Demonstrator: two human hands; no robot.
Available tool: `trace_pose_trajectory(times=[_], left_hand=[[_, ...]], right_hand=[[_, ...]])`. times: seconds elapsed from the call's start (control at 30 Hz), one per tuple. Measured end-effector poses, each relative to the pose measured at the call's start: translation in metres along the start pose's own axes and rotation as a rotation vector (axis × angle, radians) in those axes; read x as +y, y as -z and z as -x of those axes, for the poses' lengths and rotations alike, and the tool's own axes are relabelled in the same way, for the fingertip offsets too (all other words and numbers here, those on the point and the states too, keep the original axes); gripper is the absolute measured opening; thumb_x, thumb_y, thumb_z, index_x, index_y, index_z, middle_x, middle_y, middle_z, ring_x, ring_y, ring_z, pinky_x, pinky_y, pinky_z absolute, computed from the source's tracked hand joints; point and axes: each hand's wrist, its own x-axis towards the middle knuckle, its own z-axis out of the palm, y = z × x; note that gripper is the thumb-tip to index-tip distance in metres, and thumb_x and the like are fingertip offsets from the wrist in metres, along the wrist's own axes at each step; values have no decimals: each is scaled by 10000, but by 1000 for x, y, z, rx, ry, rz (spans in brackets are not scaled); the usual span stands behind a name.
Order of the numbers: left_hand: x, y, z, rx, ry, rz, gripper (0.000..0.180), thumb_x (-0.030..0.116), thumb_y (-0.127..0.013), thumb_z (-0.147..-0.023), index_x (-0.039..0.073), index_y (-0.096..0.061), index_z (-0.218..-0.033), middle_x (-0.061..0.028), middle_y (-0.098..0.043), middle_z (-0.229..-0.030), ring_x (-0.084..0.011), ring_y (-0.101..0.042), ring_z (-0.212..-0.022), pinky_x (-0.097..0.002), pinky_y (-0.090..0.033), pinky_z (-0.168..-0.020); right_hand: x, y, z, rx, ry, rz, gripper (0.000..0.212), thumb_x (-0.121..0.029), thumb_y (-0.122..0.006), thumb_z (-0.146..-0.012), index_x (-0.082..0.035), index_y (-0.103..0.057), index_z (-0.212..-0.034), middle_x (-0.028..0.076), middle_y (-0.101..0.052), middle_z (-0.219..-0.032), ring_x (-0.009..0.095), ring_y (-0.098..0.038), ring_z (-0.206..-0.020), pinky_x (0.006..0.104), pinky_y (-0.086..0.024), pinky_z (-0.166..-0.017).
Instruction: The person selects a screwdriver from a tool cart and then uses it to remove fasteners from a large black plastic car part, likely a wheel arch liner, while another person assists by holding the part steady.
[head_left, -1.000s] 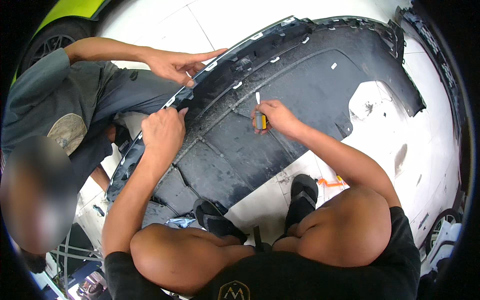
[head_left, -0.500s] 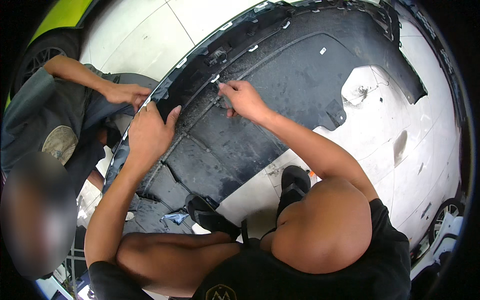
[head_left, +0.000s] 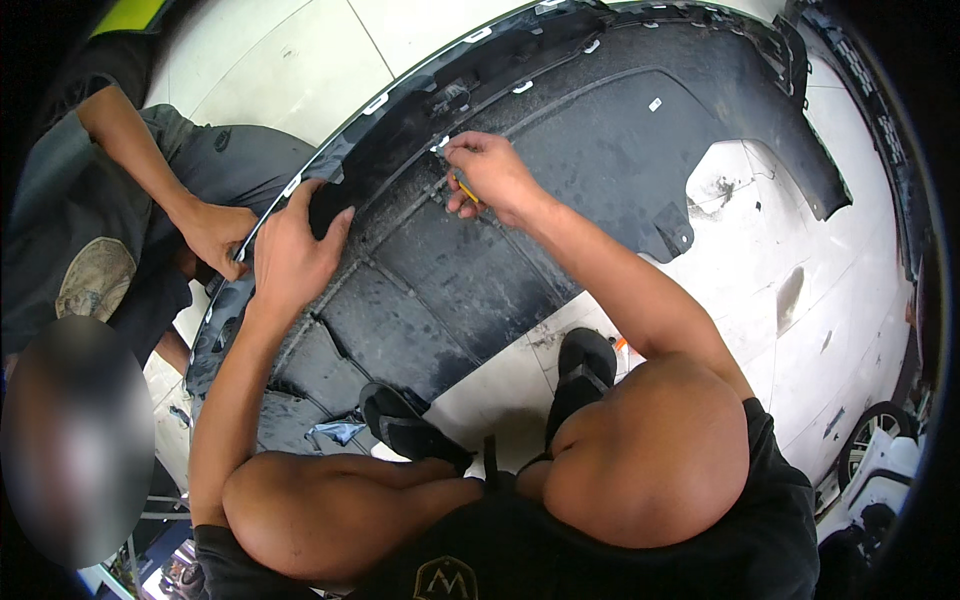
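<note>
a large dark car bumper (head_left: 590, 150) lies on the pale tiled floor (head_left: 800, 320), its hollow inner face turned up. being long, broad and thin-walled, it would probably handle as fairly light for its size but awkward, flexing if lifted from one end. the wide flat sheet looks bendy, the folded outer rim stiffer, so the rim seems the better place to take hold; small tabs there could snap under a hard pull. dust on the plastic may make it a little slippery.

the left hand (head_left: 298, 250) lies over the near stretch of rim, fingers across the edge and thumb spread away from them; whether it truly grips cannot be told. the right hand (head_left: 490, 175) is closed around a small tool (head_left: 466, 188) with a yellow part, mostly hidden by the fingers, just beside a white clip (head_left: 440, 146). the tool looks light and rigid, easiest held by its body. a co-worker's hand (head_left: 222, 235) is at the rim, left of the left hand.

the sheet is matte, scuffed and grey with dirt, crossed by raised ribs; the rim curves in a long arc dotted with pale clips (head_left: 376, 104).
</note>
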Motion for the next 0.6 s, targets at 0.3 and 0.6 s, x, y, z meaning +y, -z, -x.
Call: trace_pose_trajectory(times=[0.3, 0.6], left_hand=[[-20, -21, -8, -37, 61, 47, 245, 228, -615, -1008, -3, -582, -933, -290, -615, -769, -513, -607, -769, -548, -458, -668], [-22, -21, -17, -113, 16, 70, 214, 206, -613, -1011, 7, -542, -980, -283, -575, -774, -492, -590, -768, -520, -448, -677]], right_hand=[[-4, -14, -7, 165, -75, -86, 143, -103, -604, -981, 35, -640, -995, 66, -587, -688, 157, -562, -499, 312, -396, -437], [68, -5, -41, 269, 565, 72, 202, -111, -580, -1007, 61, -683, -1033, 43, -607, -671, 96, -511, -493, 278, -385, -444]])
